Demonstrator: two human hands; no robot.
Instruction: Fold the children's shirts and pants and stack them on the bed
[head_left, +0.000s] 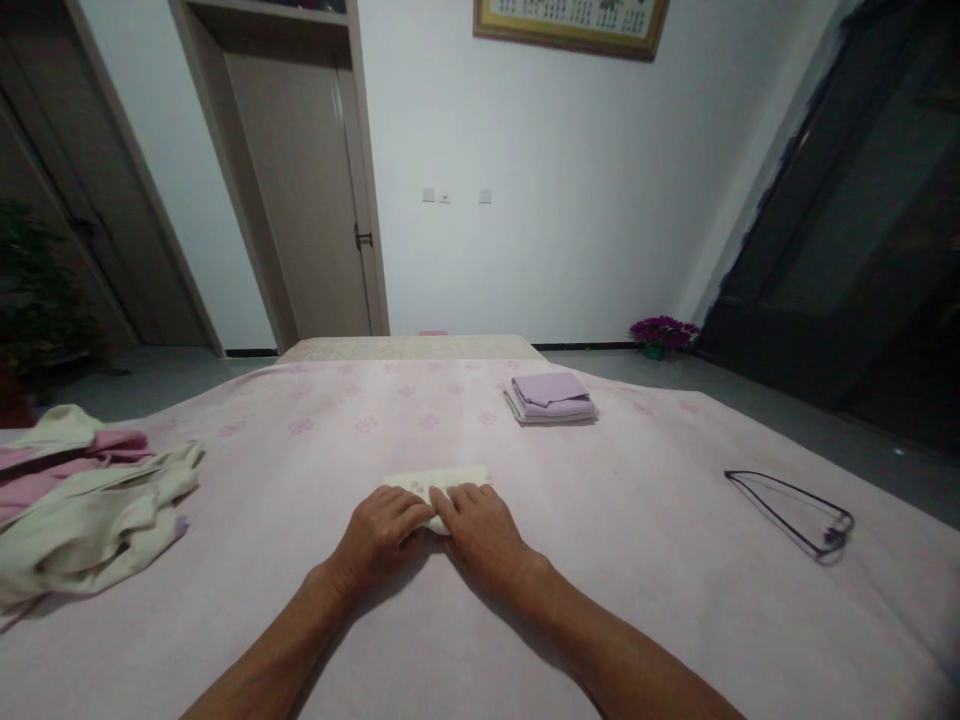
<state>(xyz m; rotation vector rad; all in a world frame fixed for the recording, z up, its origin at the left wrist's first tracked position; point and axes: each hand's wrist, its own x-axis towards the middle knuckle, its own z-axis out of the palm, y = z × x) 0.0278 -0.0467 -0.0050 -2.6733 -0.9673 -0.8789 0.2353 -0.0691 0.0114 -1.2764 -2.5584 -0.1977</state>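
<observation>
A small cream cloth [442, 478] with faint markings lies folded or rolled on the bed-like surface, straight ahead of me. My left hand [386, 530] grips its left part, fingers curled over it and thumb at the near edge. On the right part, my right hand [480, 525] does the same, its thumb side close to the left hand. Both palms hide the cloth's near side. Beyond, to the right, sits a folded stack of lilac and whitish cloth [553, 397].
A loose heap of cream and pink clothes [97, 510] lies at the left edge. A black wire-like loop [787, 512], perhaps a hanger, rests on the right. The pale pink flowered cover [630, 600] spreads under everything. Behind stand a door [300, 190] and purple flowers [664, 333].
</observation>
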